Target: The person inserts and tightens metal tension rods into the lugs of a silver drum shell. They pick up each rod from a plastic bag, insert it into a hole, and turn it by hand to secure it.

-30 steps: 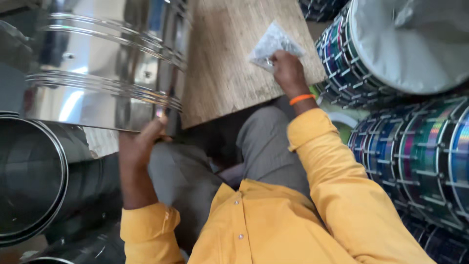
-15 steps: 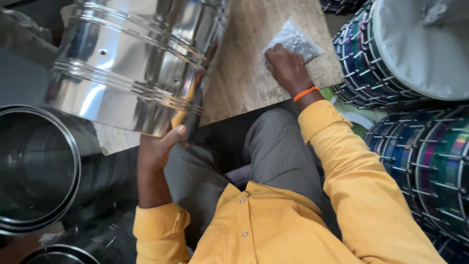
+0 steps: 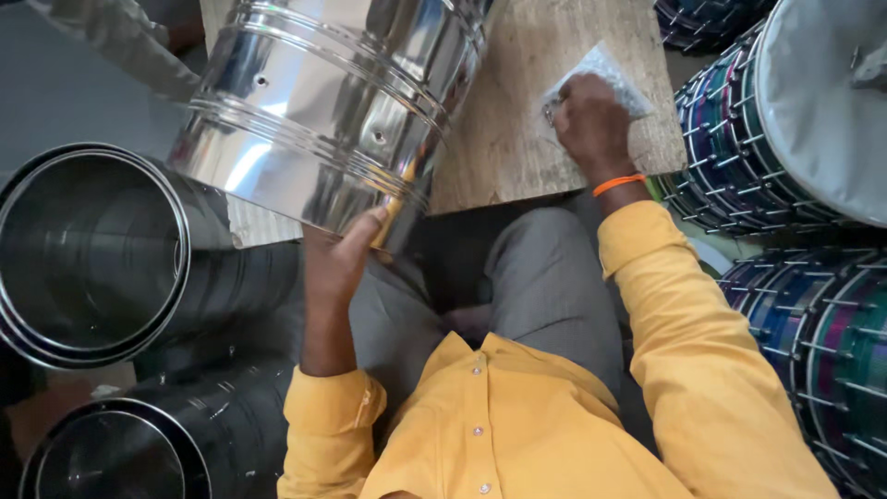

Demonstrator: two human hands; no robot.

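Head view, looking straight down: a shiny steel drum shell (image 3: 323, 120) is held tilted, its lower rim gripped by the left hand (image 3: 344, 259). The fingers (image 3: 365, 229) of that hand are pressed together and laid flat against the shell's outer wall, with the thumb hidden behind the rim, so how far it wraps round cannot be told. A thin orange-yellow stick or pencil (image 3: 395, 205) is seen lying along the shell's wall just beside the fingertips; whether it is pinched cannot be told. The shell overlaps the left edge of a rough wooden board (image 3: 517, 139), which serves as the work surface.

Near the right edge of the board, a small clear plastic packet (image 3: 605, 76) is covered by the right hand (image 3: 591, 125). The fingers of that hand are curled down together onto the packet, and something small and metallic (image 3: 549, 113) is glimpsed at the fingertips, too small to identify. An orange band (image 3: 617, 184) is worn on the wrist above a yellow sleeve (image 3: 702, 351).

Left of the board, two dark open metal shells (image 3: 92, 249) are stacked on their sides. To the right, finished drums with coloured bodies and metal rods (image 3: 739, 139) are packed closely together, one topped with a grey skin (image 3: 822, 111).
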